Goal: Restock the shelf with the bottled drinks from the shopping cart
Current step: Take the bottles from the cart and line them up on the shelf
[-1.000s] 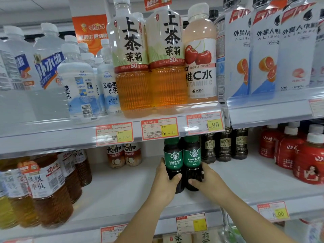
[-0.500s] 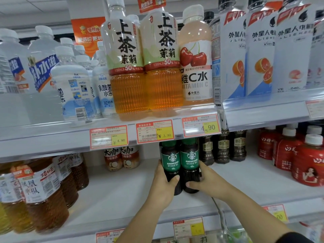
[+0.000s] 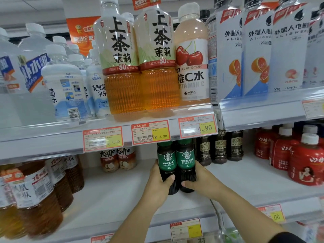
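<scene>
A head-worn camera looks at a shop's drinks shelving. On the middle shelf [image 3: 114,195], two dark coffee bottles with green Americano labels stand upright and pressed together side by side: the left bottle [image 3: 166,161] and the right bottle [image 3: 186,159]. The left hand [image 3: 156,181] wraps the lower body of the left bottle with its thumb across the front, and the right hand [image 3: 201,178] does the same on the right bottle, so each grip is clamped on its own bottle. Whether the bases already rest on the shelf cannot be told. The pair sits just left of a row of dark brown coffee bottles [image 3: 218,149], with small cream-labelled bottles [image 3: 117,160] further left and bare shelf between. The step in hand looks like placing this pair. The next move likely calls for sliding both back under the upper shelf's price tags [image 3: 150,131], squaring them with the brown row, then letting go without tipping them.
</scene>
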`<state>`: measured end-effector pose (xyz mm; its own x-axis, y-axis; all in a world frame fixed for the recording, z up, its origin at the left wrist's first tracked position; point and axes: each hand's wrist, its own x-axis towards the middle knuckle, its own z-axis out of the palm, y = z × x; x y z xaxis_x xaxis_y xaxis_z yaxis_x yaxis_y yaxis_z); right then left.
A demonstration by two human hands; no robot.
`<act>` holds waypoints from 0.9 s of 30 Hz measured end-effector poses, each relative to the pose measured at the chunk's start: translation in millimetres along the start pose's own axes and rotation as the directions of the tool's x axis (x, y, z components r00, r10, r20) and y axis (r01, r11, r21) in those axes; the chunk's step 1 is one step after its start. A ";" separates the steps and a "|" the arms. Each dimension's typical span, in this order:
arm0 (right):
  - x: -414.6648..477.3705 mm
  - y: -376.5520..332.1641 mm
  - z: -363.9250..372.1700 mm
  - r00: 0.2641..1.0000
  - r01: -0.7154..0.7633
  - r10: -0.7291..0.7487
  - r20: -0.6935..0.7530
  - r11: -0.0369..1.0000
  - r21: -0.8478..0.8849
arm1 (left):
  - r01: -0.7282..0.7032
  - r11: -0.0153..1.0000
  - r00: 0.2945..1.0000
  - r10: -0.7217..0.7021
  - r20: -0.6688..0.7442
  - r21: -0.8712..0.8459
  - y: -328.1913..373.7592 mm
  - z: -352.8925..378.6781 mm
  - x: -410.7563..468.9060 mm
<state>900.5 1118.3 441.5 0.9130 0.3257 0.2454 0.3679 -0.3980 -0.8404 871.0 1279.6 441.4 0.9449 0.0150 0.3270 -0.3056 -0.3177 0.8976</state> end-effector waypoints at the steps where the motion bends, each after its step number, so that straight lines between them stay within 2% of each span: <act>1: 0.7 0.2 -0.1 1.000 -0.009 0.009 0.004 1.000 -0.003 | 0.000 1.000 1.000 0.000 -0.001 0.003 -0.3 0.1 0.5; 6: -5.2 -7.2 -2.3 0.998 -0.063 0.063 -0.003 0.998 -0.028 | 0.024 0.998 1.000 -0.024 0.004 0.050 3.4 -2.1 -0.4; 8: -15.6 -14.8 -1.6 0.995 -0.053 0.046 -0.086 0.996 -0.073 | 0.027 0.993 1.000 -0.026 -0.008 0.116 7.2 -5.0 -5.4; 9: -24.2 -18.5 0.6 0.984 -0.034 0.011 -0.175 0.991 -0.133 | 0.023 0.985 0.999 -0.019 -0.026 0.168 9.7 -7.0 -10.7; 11: -49.1 -23.4 12.4 0.918 0.022 -0.127 -0.376 0.962 -0.273 | -0.040 0.965 0.995 0.062 -0.076 0.258 13.3 -16.2 -31.1; 13: -82.2 -27.1 38.0 0.855 0.143 -0.296 -0.426 0.924 -0.355 | -0.187 0.934 0.970 0.225 -0.094 0.305 11.1 -30.9 -66.0; 16: -129.5 -23.2 99.4 0.884 0.308 -0.408 -0.227 0.876 -0.371 | -0.312 0.881 0.938 0.345 -0.032 0.356 -16.6 -59.3 -133.6; 18: -153.5 -11.2 148.1 0.939 0.303 -0.339 -0.062 0.897 -0.323 | -0.274 0.883 0.952 0.306 -0.024 0.381 -48.5 -81.6 -179.2; 20: -174.6 9.5 199.0 0.971 0.236 -0.215 0.104 0.930 -0.281 | -0.147 0.899 0.981 0.185 -0.055 0.412 -88.6 -105.1 -223.6; 22: -194.2 33.2 248.8 0.961 0.141 -0.065 0.267 0.950 -0.277 | 0.055 0.909 0.991 0.001 -0.136 0.414 -133.3 -128.0 -269.9; 24: -213.3 57.9 296.8 0.905 0.048 0.084 0.417 0.954 -0.295 | 0.284 0.880 0.951 -0.206 -0.232 0.382 -178.3 -148.4 -320.5; 27: -240.7 95.7 363.0 0.752 -0.031 0.265 0.604 0.929 -0.369 | 0.546 0.761 0.832 -0.444 -0.333 0.350 -235.6 -171.8 -397.3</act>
<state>652.0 1313.1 126.6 0.6779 0.6572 -0.3294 0.3786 -0.6962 -0.6099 547.4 1511.5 150.8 0.8830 0.4686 -0.0277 0.3239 -0.5656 0.7584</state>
